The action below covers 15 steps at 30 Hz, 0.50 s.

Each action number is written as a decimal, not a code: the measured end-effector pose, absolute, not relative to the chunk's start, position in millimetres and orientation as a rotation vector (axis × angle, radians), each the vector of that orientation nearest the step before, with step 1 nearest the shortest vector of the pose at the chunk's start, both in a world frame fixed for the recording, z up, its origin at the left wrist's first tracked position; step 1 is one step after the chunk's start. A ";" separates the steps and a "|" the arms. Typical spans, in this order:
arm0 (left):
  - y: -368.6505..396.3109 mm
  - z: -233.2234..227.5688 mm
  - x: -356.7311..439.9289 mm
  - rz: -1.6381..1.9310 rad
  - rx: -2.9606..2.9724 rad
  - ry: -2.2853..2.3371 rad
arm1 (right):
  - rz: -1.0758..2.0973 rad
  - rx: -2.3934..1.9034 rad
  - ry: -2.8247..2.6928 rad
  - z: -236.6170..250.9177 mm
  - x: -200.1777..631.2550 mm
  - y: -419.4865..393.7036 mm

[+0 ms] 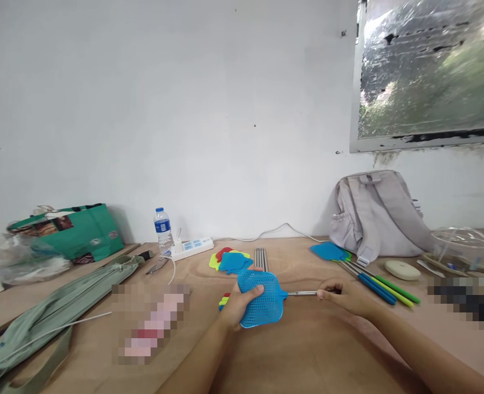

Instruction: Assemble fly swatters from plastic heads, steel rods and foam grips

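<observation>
Grip the blue swatter head (262, 298) flat over the bench (307, 355) with your left hand (235, 306), fingers curled around its edge. Right hand (342, 295) fingers pinch the metal rod (302, 294); keep it aligned with the socket.

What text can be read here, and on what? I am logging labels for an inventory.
None is legible.
Water bottle: blue label, print too small.
Green bag: logos and a picture, blurred.
Power strip: blue markings, unreadable.
Blue swatter head in the hands: no print.
</observation>
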<state>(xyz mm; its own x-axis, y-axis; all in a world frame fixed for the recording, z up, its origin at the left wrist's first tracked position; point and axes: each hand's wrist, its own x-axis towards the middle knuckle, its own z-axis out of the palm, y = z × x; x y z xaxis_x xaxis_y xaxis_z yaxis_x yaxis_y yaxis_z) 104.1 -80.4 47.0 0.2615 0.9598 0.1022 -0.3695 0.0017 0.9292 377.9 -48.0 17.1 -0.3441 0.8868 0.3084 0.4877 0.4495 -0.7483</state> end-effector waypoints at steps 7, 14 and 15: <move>-78.6 45.6 104.9 1.155 0.993 0.593 | 0.727 -1.133 -1.971 19.6 375.7 -48.3; -53.8 32.9 92.4 1.498 1.066 0.590 | 0.932 -1.092 -1.675 18.8 366.8 -46.6; -51.0 30.1 91.8 1.567 1.213 0.772 | 0.960 -1.066 -1.592 18.6 364.7 -45.8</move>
<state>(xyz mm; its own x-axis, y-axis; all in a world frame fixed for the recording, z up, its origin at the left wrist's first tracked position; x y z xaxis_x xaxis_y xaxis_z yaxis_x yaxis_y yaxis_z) 91.8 -51.0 30.1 -0.0308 0.9422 0.3337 -0.3099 -0.3264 0.8930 364.7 -45.8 18.6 -0.1602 0.9462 0.2810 0.1926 0.3092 -0.9313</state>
